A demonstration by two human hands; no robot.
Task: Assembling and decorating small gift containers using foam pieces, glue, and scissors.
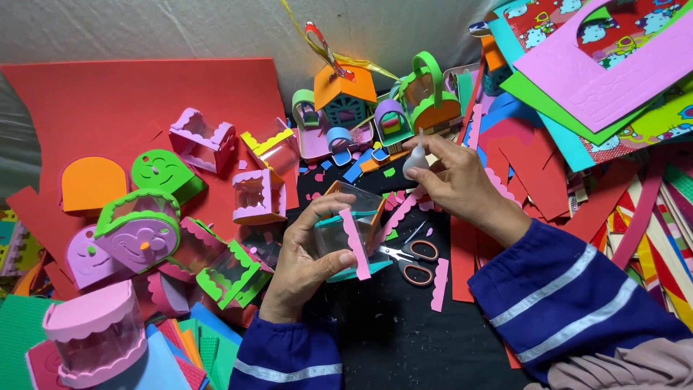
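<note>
1. A red foam sheet (130, 101) covers the worktop's far left, with small trimmed boxes on it.
2. The left hand (307, 260) is closed around a clear box (354, 227) at centre, thumb pressing a pink scalloped strip (355, 245) against its side.
3. The right hand (455, 180) pinches a small white glue bottle (415, 160) just above the box.
4. Scissors (411, 261) lie just beside the box.

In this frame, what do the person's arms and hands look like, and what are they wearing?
Both hands, the left hand and the right hand, are bare, with no gloves, and no rings or watch in view. Both arms wear dark blue long sleeves crossed by pale grey stripes, ending at the wrists.
</note>
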